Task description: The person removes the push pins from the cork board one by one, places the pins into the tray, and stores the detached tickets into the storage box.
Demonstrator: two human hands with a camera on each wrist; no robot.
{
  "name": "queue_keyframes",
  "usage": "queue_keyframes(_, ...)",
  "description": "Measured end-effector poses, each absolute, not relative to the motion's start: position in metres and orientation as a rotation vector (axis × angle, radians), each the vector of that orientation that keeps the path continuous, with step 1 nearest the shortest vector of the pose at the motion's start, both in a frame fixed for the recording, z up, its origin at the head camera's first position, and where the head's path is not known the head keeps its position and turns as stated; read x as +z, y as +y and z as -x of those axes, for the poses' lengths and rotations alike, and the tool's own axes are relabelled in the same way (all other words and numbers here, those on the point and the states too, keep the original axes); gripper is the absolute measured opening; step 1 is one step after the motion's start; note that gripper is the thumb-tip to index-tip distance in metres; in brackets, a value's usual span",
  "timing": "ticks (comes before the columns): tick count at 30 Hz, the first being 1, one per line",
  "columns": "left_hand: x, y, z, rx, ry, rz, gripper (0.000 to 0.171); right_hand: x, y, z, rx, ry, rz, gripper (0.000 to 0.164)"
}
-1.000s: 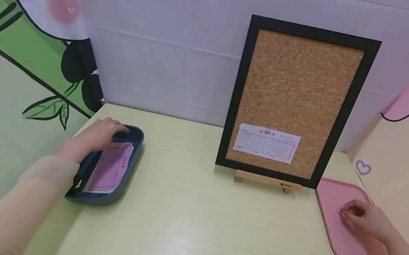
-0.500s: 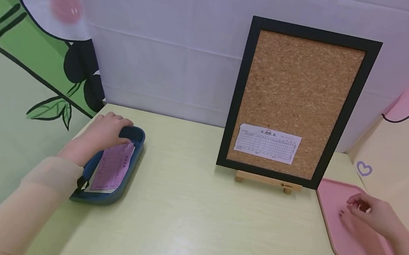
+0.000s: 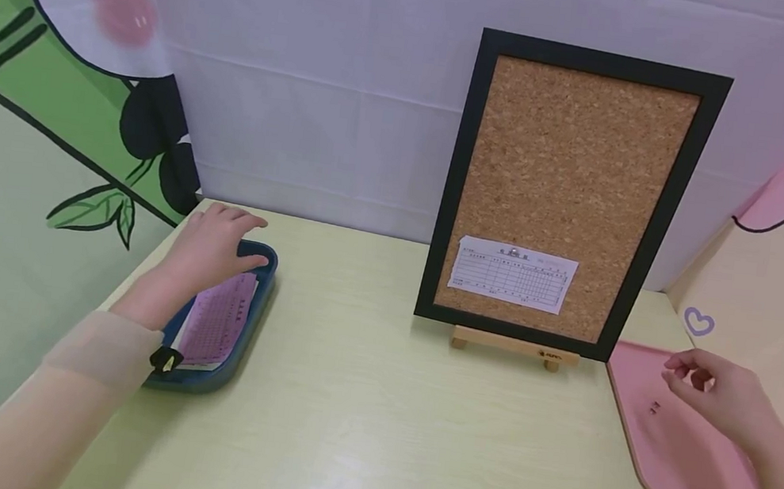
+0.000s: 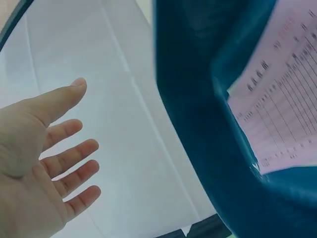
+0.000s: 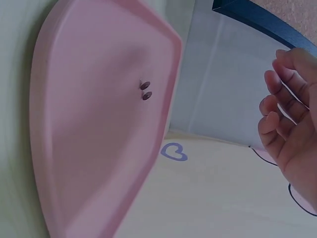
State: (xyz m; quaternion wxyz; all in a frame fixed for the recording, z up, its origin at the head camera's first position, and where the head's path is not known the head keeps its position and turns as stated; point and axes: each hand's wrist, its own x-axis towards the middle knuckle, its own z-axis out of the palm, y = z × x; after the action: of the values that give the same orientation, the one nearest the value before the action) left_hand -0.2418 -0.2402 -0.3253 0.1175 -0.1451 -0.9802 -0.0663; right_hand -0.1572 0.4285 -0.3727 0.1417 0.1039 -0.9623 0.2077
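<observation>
Head view: left hand [image 3: 216, 246] hovers flat, fingers released, over the far end of the blue tray [image 3: 237, 356] near the desk's [image 3: 374, 418] left edge. A pink form [image 3: 215, 321] lies in that tray, its print too small to read. The white form [image 3: 512, 275] pinned low on the cork board [image 3: 571, 176] is just as unreadable.

Left wrist view: palm open, fingers [image 4: 69, 161] spread beside the tray wall [image 4: 198, 124].

Right wrist view: right hand [image 5: 292, 129] is loosely curled, grasping nothing visible, above the pink tray [image 5: 89, 173] holding two pushpins [image 5: 145, 90].
</observation>
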Motion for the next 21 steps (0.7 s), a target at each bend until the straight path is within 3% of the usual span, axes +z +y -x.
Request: queue_keyframes(21, -0.315, -0.193, 0.217, -0.444, -2.674, 0.398, 0.056, -0.343, 0.369, 0.153, 0.664, -2.539, -0.193, 0.016)
